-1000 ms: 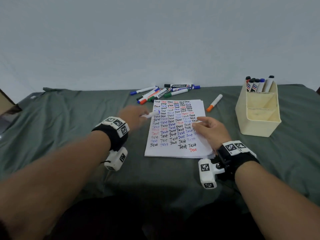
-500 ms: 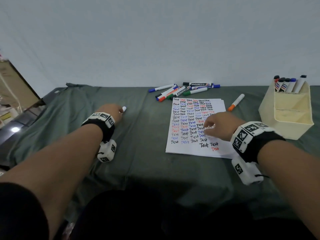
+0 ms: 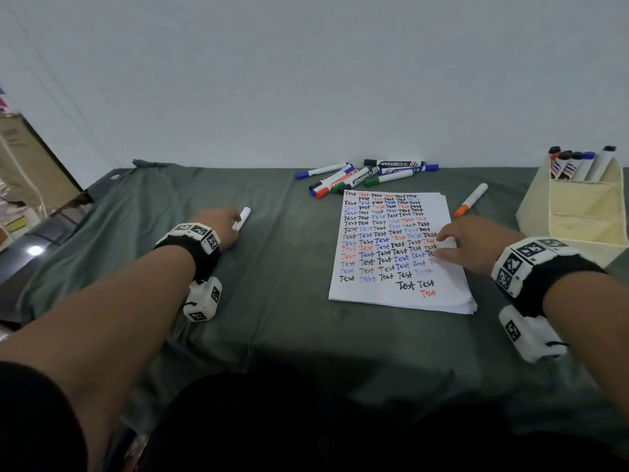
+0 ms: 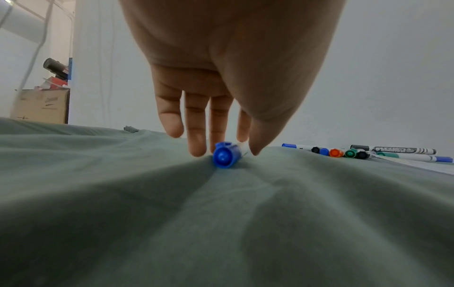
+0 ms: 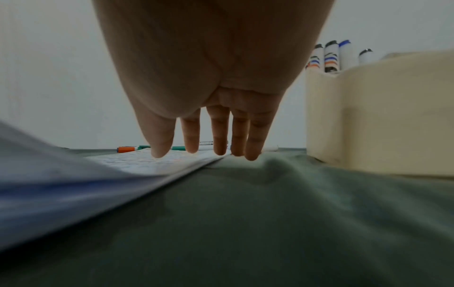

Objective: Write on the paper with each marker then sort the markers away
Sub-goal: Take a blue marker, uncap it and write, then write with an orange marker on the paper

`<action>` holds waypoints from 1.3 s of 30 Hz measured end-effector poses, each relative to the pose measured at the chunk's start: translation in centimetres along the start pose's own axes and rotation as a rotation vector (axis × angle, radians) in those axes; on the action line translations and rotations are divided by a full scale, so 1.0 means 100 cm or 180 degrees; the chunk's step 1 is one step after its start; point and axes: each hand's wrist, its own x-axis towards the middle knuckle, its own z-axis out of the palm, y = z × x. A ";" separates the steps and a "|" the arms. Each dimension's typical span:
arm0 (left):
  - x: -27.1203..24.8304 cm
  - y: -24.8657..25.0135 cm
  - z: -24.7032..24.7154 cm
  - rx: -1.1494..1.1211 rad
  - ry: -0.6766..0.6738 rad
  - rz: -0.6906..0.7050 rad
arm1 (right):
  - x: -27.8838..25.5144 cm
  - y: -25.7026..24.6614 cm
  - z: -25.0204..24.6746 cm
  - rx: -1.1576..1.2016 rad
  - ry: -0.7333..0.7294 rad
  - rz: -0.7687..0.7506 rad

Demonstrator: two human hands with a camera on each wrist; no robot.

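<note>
We judge the blue-capped marker [image 3: 242, 218], lying on the worktop under our left hand's [image 3: 221, 226] straight fingertips, light, stiff and roll-prone, best pinched mid-barrel, while our right hand [image 3: 473, 245] presses flat on the paper [image 3: 384, 247].

Left hand [image 3: 223, 223] resting on green cloth [image 3: 279, 301], fingertips touching blue-capped marker [image 3: 242, 218]. Right hand [image 3: 473, 245] spread flat over right edge of paper [image 3: 381, 294] covered in "Test". Orange-capped marker [image 3: 471, 200] just right of paper, loose pile of markers [image 3: 360, 177] beyond it, cream organiser [image 3: 578, 219] far right.
</note>
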 end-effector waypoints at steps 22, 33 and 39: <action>-0.008 0.270 -0.045 0.0091 -0.0144 0.2513 | -0.001 0.024 0.019 -0.0029 -0.0073 0.0835; -0.003 0.388 -0.024 -0.0031 -0.0245 0.3045 | 0.007 0.030 0.038 0.0398 -0.0308 0.1248; 0.004 0.408 -0.013 -0.0063 -0.0106 0.2963 | 0.006 0.030 0.037 0.0383 -0.0314 0.1240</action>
